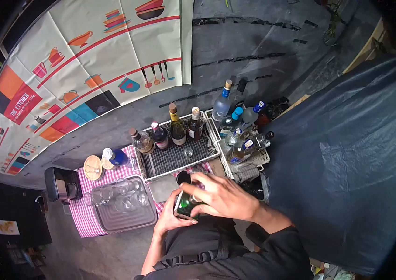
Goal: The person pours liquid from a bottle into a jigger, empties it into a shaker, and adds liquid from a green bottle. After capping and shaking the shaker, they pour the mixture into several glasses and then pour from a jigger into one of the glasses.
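A green glass bottle [186, 204] is held in front of my body, its top pointing up toward me. My left hand [172, 218] wraps round the bottle's body from the left and below. Over its top, my right hand [223, 198] curls its fingers round the neck and covers most of it. Just beyond my fingertips shows a round black cup-like thing [184, 178], partly overlapped by my right hand.
A white wire basket [174, 166] holds several bottles and a small glass. To its right, another basket [263, 158] is crowded with bottles. Left stands a ribbed tray [118, 220] of clear glasses on a checked cloth [83, 219]. A dark sheet [342, 163] hangs on the right.
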Demonstrator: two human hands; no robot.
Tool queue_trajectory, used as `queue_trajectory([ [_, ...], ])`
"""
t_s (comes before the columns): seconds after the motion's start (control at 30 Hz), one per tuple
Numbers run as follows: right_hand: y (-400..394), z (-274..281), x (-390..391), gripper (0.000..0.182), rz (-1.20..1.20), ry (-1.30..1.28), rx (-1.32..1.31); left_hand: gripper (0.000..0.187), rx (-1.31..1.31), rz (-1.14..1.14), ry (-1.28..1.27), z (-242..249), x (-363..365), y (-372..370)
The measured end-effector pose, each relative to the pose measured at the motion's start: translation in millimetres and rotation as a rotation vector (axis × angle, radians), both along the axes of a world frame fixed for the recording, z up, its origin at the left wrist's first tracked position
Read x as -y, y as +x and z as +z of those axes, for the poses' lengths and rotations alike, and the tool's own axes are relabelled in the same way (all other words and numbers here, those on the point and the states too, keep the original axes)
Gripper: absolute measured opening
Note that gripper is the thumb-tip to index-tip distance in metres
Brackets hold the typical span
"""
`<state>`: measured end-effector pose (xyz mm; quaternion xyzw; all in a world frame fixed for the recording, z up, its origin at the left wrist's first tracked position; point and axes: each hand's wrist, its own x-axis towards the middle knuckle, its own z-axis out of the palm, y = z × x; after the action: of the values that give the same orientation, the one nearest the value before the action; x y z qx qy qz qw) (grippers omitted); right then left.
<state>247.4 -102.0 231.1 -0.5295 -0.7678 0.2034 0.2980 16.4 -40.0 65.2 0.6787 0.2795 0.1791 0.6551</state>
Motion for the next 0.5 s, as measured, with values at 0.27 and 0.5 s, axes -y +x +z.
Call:
queue_trajectory([
  [0.27, 27.3, -7.1, -7.4, 0.017, 0.113, -0.104, 0.13, 0.12, -0.069, 0.024, 0.099, -9.6, 2.7, 21.0],
  [0.5, 58.5, 27.0, -20.7, 0.031, 0.074, 0.147, -0.036, 0.123, 0.038, 0.05, 0.023, -7.1, -5.1, 21.6],
])
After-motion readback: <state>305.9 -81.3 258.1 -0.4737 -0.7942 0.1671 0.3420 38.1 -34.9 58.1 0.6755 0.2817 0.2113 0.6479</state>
